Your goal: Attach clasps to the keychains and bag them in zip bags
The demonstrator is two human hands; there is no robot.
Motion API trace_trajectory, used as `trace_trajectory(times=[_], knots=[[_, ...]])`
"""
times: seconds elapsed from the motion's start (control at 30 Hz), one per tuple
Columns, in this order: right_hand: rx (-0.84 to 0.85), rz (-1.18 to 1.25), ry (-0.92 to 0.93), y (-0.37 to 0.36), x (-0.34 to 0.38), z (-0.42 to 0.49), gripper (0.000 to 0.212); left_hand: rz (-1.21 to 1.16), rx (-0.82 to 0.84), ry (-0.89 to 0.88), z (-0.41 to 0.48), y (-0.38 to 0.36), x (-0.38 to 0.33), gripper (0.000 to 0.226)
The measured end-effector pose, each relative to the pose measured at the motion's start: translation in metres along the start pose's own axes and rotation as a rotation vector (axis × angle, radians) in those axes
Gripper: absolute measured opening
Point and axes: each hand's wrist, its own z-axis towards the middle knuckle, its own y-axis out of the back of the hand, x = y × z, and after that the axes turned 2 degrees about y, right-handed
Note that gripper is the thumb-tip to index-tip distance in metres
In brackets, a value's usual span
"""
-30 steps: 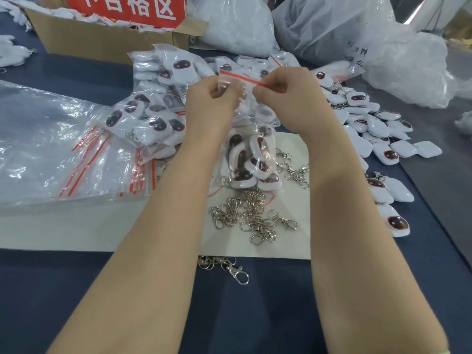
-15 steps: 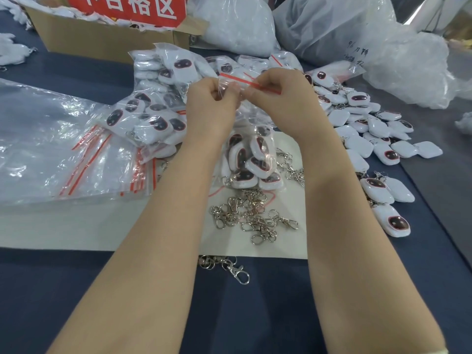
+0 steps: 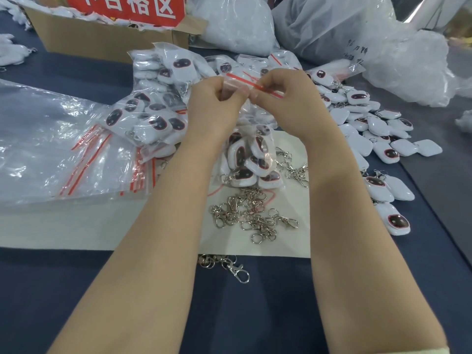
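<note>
A clear zip bag (image 3: 251, 152) with a red seal strip hangs upright between my hands, holding several white keychains with dark oval faces. My left hand (image 3: 214, 98) pinches the left part of the seal strip. My right hand (image 3: 286, 98) pinches the strip just beside it, fingertips nearly touching the left hand's. Below the bag, a heap of silver clasps (image 3: 251, 213) lies on a white sheet (image 3: 76, 226). Loose keychains (image 3: 378, 139) spread to the right.
Filled zip bags (image 3: 158, 108) are piled behind my left hand. A stack of empty zip bags (image 3: 63, 149) lies at the left. A cardboard box (image 3: 102, 39) with a red sign and big plastic sacks (image 3: 332, 29) stand at the back. One clasp (image 3: 236, 270) lies on the blue table cover.
My right hand has slid left along the red seal strip toward my left hand, and both hands have dropped slightly. The bag still hangs between them.
</note>
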Motion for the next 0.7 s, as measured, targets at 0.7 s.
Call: trace_trajectory(times=[0.7], knots=[[-0.213,0.422,-0.438,0.0,-0.033,-0.01,0.021,0.092,-0.228,0.019,0.005,0.008,0.007,0.026]])
